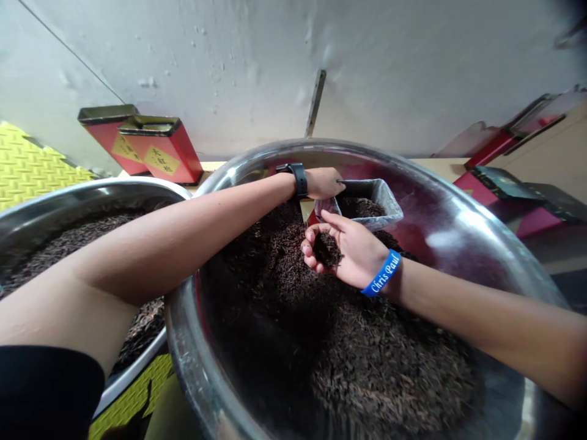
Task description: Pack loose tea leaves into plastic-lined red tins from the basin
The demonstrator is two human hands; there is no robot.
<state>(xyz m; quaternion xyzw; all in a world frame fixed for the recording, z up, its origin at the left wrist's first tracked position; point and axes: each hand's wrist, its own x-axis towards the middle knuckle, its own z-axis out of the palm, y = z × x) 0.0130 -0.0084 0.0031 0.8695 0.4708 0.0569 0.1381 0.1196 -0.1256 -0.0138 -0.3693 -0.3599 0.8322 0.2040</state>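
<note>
My left hand point(324, 182), with a dark watch on its wrist, grips the rim of a rectangular tea tin point(313, 215) lined with a clear plastic bag point(394, 211). The tin sits in a large metal basin, partly filled with dark dried leaves that look like tea. In front of its opening my right hand point(355, 247) is cupped palm up around a small heap of loose tea leaves point(326, 249). More tea leaves point(389, 366) cover the bottom of the basin point(183, 342). Part of the tin is hidden behind my hands.
Two red tins point(172, 150) with yellow labels stand by the wall at the left. A second metal basin point(137, 183) of tea is at my left. More red tins point(498, 189) with dark lids are at the right. Yellow mats point(36, 156) cover the floor.
</note>
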